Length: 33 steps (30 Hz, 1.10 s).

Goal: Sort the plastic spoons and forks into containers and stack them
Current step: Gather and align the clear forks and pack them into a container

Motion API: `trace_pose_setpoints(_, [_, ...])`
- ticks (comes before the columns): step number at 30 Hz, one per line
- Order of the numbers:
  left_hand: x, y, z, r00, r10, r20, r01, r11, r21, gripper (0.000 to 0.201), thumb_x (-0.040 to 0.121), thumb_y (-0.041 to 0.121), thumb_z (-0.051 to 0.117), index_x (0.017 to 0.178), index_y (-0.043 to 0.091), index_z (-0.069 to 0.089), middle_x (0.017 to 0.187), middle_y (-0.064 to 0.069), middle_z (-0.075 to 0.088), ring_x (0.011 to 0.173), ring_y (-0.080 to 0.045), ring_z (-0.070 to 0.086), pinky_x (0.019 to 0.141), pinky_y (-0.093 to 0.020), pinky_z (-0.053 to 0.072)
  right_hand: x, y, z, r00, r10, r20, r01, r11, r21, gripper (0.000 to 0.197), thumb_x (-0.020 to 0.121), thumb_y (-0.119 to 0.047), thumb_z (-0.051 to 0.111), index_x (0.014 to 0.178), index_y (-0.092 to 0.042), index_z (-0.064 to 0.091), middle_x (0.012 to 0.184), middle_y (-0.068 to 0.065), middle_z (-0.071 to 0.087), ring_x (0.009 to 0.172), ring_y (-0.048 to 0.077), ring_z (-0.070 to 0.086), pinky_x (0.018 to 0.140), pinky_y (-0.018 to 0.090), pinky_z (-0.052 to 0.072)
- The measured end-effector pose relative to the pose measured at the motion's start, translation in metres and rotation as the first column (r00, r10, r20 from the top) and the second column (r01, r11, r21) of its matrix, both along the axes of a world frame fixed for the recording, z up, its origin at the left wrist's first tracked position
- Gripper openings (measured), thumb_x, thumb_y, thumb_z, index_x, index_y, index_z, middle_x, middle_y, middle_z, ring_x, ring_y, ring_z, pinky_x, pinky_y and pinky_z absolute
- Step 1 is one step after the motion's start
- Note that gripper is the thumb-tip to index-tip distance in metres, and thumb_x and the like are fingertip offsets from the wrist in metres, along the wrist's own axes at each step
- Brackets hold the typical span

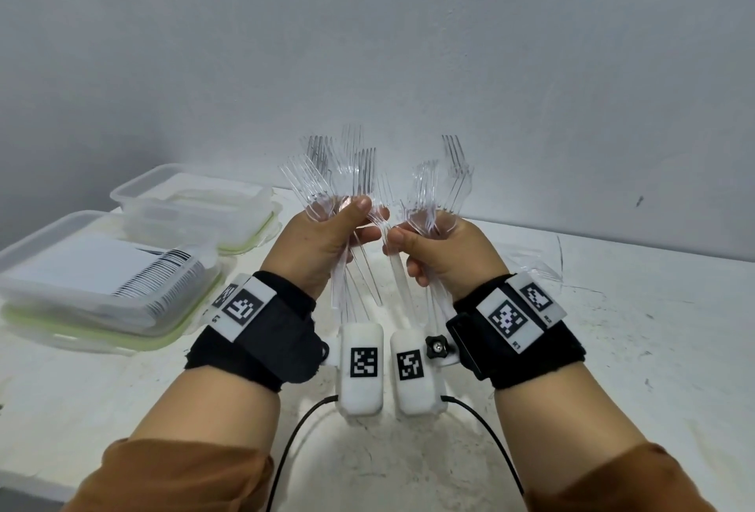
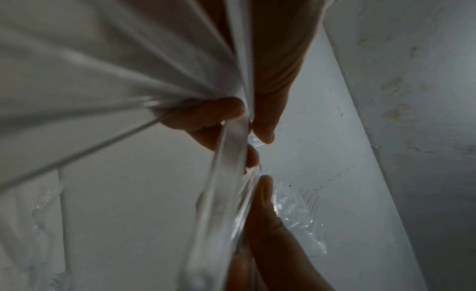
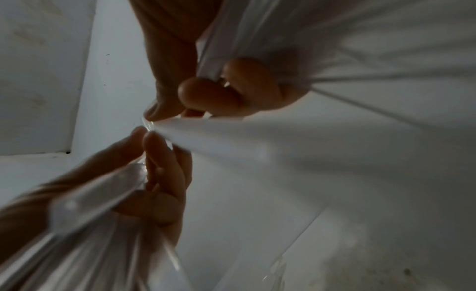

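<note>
Both hands are raised above the white table [image 1: 613, 327], close together. My left hand [image 1: 363, 221] grips a fanned bunch of clear plastic forks [image 1: 339, 168], tines up, handles hanging down past the wrist. My right hand [image 1: 402, 250] grips a second bunch of clear forks [image 1: 445, 180] the same way. In the left wrist view my left hand [image 2: 247, 120] is curled round blurred fork handles [image 2: 128, 71]. In the right wrist view my right hand [image 3: 180, 106] clamps its own handles [image 3: 335, 61], with the left hand's fingers [image 3: 159, 163] just below.
Two clear plastic containers with green-rimmed lids stand at the table's left: a near one [image 1: 49, 225] with a barcode label showing through, and a far one [image 1: 163, 172]. A few loose clear forks [image 1: 535, 266] lie on the table behind my right wrist. A grey wall backs the table.
</note>
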<state>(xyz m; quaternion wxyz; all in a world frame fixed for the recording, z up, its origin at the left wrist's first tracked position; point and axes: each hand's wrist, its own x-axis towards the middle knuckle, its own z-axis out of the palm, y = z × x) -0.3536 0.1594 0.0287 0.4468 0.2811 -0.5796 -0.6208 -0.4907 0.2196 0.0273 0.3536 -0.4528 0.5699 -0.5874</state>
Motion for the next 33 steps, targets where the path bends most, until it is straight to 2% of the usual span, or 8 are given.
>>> trace_pose_setpoints(9, [0.002, -0.008, -0.001, 0.999, 0.035, -0.017, -0.035, 0.999, -0.001, 0.018, 0.090, 0.031, 0.056, 0.081, 0.019, 0.066, 0.075, 0.013, 0.072, 0.069, 0.002, 0.067, 0.062, -0.021, 0.037, -0.002, -0.005, 0.001, 0.995, -0.098, 0.015, 0.099, 0.994, -0.039, 0.008, 0.077, -0.015, 0.074, 0.079, -0.013, 0.066, 0.047, -0.007, 0.052, 0.040, 0.008, 0.042, 0.039, 0.018, 0.033])
trace_pose_setpoints(14, [-0.003, -0.011, -0.003, 0.998, 0.018, -0.061, -0.017, 1.000, 0.005, 0.015, 0.089, 0.024, 0.058, 0.077, 0.017, 0.063, 0.073, 0.008, 0.070, 0.067, -0.003, 0.068, 0.052, -0.010, 0.043, 0.000, -0.008, 0.000, 0.991, -0.107, -0.078, 0.106, 0.994, -0.015, 0.012, 0.080, -0.020, 0.072, 0.090, -0.014, 0.070, 0.050, -0.006, 0.051, 0.047, 0.009, 0.044, 0.046, 0.020, 0.036])
trace_pose_setpoints(18, [-0.006, -0.014, -0.004, 0.997, 0.006, -0.081, -0.005, 1.000, 0.007, 0.013, 0.089, 0.022, 0.062, 0.081, 0.012, 0.061, 0.072, 0.003, 0.071, 0.070, -0.008, 0.069, 0.067, -0.018, 0.050, 0.003, -0.007, 0.002, 0.979, -0.098, -0.179, 0.099, 0.995, -0.001, 0.016, 0.081, -0.023, 0.071, 0.094, -0.016, 0.069, 0.054, -0.008, 0.052, 0.044, 0.000, 0.046, 0.048, 0.017, 0.040])
trace_pose_setpoints(22, [-0.005, -0.011, 0.000, 0.995, -0.002, -0.102, 0.005, 0.999, 0.031, 0.014, 0.091, 0.016, 0.056, 0.078, 0.013, 0.058, 0.067, 0.003, 0.068, 0.059, -0.002, 0.066, 0.044, -0.007, 0.039, 0.003, -0.007, 0.004, 0.972, -0.107, -0.211, 0.107, 0.994, -0.013, 0.019, 0.079, -0.022, 0.073, 0.095, -0.014, 0.069, 0.058, -0.003, 0.053, 0.037, -0.003, 0.045, 0.046, 0.012, 0.039])
trace_pose_setpoints(25, [-0.005, -0.013, 0.000, 0.999, 0.014, -0.032, -0.014, 1.000, 0.015, 0.010, 0.089, 0.025, 0.058, 0.080, 0.019, 0.060, 0.071, 0.005, 0.070, 0.063, -0.001, 0.067, 0.042, -0.009, 0.036, 0.004, -0.008, 0.004, 0.976, -0.104, -0.190, 0.105, 0.994, -0.003, 0.013, 0.077, -0.022, 0.074, 0.088, -0.017, 0.068, 0.056, -0.006, 0.056, 0.038, -0.002, 0.044, 0.046, 0.012, 0.039])
trace_pose_setpoints(29, [-0.003, -0.014, 0.000, 1.000, 0.009, -0.013, -0.009, 1.000, 0.016, 0.011, 0.089, 0.025, 0.059, 0.081, 0.017, 0.061, 0.076, 0.001, 0.068, 0.063, -0.002, 0.066, 0.043, -0.009, 0.037, 0.005, -0.009, 0.005, 0.973, -0.097, -0.208, 0.100, 0.995, 0.004, 0.012, 0.077, -0.023, 0.075, 0.075, -0.024, 0.063, 0.060, -0.003, 0.057, 0.044, 0.005, 0.044, 0.046, 0.014, 0.038])
trace_pose_setpoints(31, [-0.003, -0.014, 0.000, 1.000, 0.001, -0.014, -0.001, 1.000, 0.016, 0.012, 0.084, 0.028, 0.061, 0.083, 0.016, 0.062, 0.074, 0.001, 0.068, 0.063, -0.003, 0.066, 0.043, -0.010, 0.037, 0.005, -0.009, 0.006, 0.964, -0.093, -0.250, 0.097, 0.995, 0.002, 0.013, 0.078, -0.023, 0.075, 0.076, -0.024, 0.062, 0.064, -0.001, 0.057, 0.042, -0.001, 0.046, 0.046, 0.012, 0.039])
trace_pose_setpoints(33, [-0.002, -0.014, -0.001, 1.000, -0.007, -0.030, 0.008, 1.000, 0.017, 0.026, 0.071, 0.037, 0.065, 0.087, 0.015, 0.063, 0.068, 0.002, 0.068, 0.062, -0.003, 0.066, 0.045, -0.010, 0.038, 0.006, -0.008, 0.007, 0.965, -0.077, -0.250, 0.079, 0.997, -0.003, 0.011, 0.078, -0.023, 0.074, 0.085, -0.020, 0.066, 0.069, 0.001, 0.059, 0.042, -0.005, 0.049, 0.046, 0.011, 0.040])
